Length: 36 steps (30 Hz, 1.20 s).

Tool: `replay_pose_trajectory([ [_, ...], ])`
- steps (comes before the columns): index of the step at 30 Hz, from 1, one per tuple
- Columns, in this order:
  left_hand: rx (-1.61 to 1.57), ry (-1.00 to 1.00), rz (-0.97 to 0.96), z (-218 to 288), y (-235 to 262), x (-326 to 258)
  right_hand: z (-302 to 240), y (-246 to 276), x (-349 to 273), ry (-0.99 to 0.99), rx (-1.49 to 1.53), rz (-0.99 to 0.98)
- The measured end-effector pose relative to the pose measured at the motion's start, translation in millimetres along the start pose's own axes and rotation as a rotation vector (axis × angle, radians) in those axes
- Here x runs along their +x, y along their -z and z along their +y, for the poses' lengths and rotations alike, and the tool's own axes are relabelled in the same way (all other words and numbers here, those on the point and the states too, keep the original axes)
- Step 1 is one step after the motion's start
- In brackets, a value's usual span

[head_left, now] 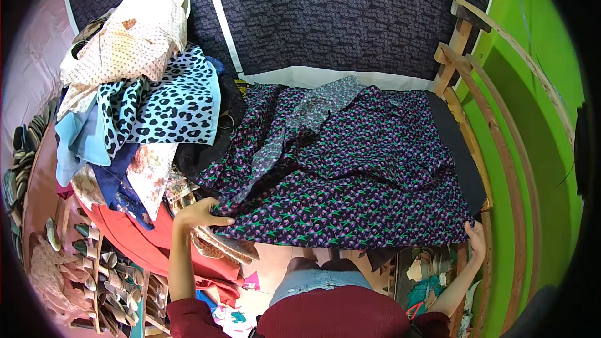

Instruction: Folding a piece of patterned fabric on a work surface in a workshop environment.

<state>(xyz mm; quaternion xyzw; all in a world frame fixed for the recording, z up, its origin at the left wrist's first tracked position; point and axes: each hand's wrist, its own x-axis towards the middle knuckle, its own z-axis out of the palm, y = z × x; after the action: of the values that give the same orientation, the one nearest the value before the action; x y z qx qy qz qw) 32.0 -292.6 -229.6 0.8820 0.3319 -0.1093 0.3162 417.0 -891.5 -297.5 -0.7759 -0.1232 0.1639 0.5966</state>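
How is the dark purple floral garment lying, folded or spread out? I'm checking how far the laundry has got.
Spread out, though rumpled: the purple floral garment covers the bed, with the left hand and right hand holding its near corners far apart.

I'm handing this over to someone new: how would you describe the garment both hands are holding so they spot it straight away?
Start at the dark patterned bed cover with its white border. Spread flat in front of it lies the purple floral garment, dark with green stems; the left hand and right hand grip its near corners. Unlike the heaped clothes pile at left, with its leopard print and cream pieces, it lies alone.
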Motion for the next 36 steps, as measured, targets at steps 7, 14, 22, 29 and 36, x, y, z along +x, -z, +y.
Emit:
replay_pose_trajectory([
  [7,-0.215,-0.211,-0.251,11,-24,8,-2,9,-5,-0.181,-0.318,-0.089],
  [14,-0.797,-0.021,0.035,11,-47,-17,-5,-14,-12,0.109,0.054,0.180],
  [22,0.017,-0.321,0.225,-41,-61,-26,-2,8,-24,-0.117,-0.350,-0.115],
  [29,-0.073,-0.257,0.236,-27,-78,-37,-8,-4,-36,-0.103,-0.281,-0.069],
  [36,-0.637,-0.215,0.086,-46,-92,-53,-16,-5,-60,-0.115,-0.315,0.003],
])
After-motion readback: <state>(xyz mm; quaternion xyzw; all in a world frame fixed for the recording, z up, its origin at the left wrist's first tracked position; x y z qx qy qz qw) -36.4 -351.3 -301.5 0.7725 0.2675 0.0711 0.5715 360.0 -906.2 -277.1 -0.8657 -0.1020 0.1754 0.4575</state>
